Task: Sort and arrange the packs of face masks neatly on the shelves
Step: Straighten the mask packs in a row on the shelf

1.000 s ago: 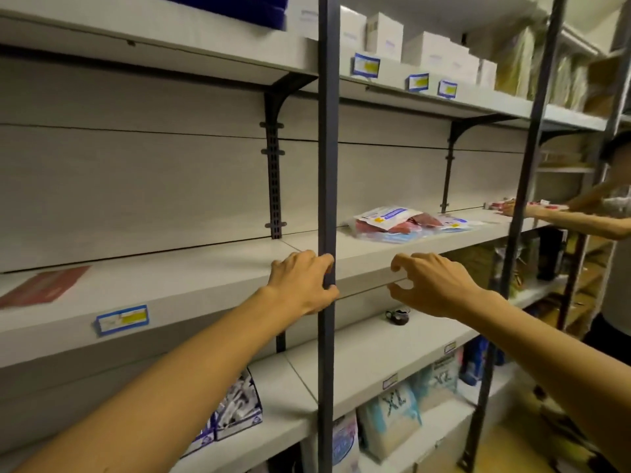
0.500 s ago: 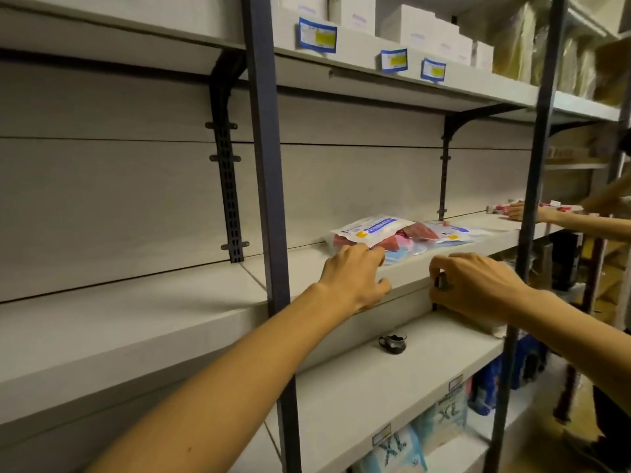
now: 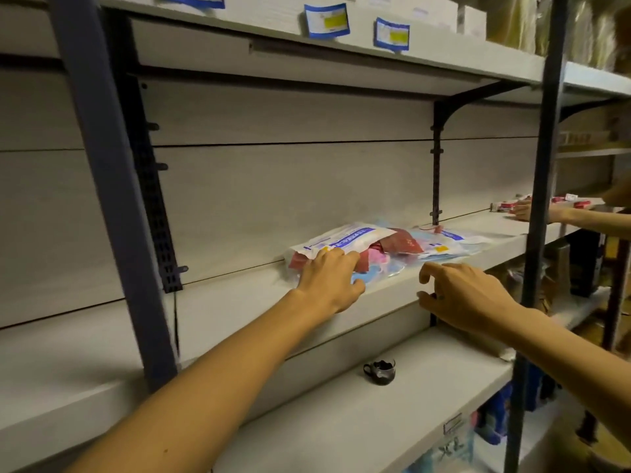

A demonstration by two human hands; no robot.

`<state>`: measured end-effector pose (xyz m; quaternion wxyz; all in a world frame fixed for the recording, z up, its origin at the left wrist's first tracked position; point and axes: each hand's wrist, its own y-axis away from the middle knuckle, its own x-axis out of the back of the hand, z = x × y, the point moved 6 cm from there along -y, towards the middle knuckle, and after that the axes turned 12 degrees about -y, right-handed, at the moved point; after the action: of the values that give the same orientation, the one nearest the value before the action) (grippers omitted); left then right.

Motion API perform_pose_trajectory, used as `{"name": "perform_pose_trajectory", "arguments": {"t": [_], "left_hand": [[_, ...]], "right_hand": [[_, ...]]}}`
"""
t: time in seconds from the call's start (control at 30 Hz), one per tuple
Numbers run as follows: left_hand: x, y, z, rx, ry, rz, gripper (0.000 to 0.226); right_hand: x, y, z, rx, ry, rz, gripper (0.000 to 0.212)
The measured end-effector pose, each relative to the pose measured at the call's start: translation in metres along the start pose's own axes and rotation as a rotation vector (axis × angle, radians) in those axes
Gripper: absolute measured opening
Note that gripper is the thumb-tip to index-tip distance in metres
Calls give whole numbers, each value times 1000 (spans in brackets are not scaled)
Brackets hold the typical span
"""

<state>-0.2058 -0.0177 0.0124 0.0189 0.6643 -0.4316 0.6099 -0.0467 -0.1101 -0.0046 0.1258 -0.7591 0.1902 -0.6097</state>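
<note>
A loose pile of face mask packs (image 3: 386, 245) lies on the middle shelf (image 3: 239, 302): clear bags with white and blue labels, holding red, pink and blue masks. My left hand (image 3: 329, 281) rests flat on the pile's near left corner, fingers spread over the top pack. My right hand (image 3: 467, 295) hovers at the shelf's front edge just right of the pile, fingers curled and apart, holding nothing.
A dark upright post (image 3: 112, 199) crosses the left foreground and another post (image 3: 539, 199) stands at right. Another person's hand (image 3: 522, 211) touches red packs on the same shelf at far right. A small black cup (image 3: 379, 370) sits on the lower shelf. White boxes line the top shelf.
I have moved right along the shelves and closer. My left hand went from the post to the shelf edge and now onto the pile. My right hand rose toward the shelf edge.
</note>
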Motion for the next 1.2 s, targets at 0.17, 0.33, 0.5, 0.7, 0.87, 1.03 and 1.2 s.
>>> {"name": "perform_pose_trajectory", "arguments": {"t": [0.17,0.33,0.5,0.7,0.87,1.03,1.2], "left_hand": [[-18,-31,32,89,-76,-57,30],[-17,-69,65,187,-138,-90,28],[-20,-93,97,286,-172,-117,30],[-43,-109,115,365,-153,-180,25],[-55,-133,108,455,-171,-203,28],[-77,-164,96,538,-175,-202,26],[-104,-200,86,562,-247,-237,40]], "right_hand": [[11,-15,66,44,-21,-4,34],[45,-34,147,38,-64,-1,33],[58,-45,215,46,-87,-4,33],[31,-51,255,68,-141,-106,34],[22,-80,270,124,-205,-85,30],[4,-112,283,169,-133,-101,33],[4,-159,300,163,-140,-42,31]]}}
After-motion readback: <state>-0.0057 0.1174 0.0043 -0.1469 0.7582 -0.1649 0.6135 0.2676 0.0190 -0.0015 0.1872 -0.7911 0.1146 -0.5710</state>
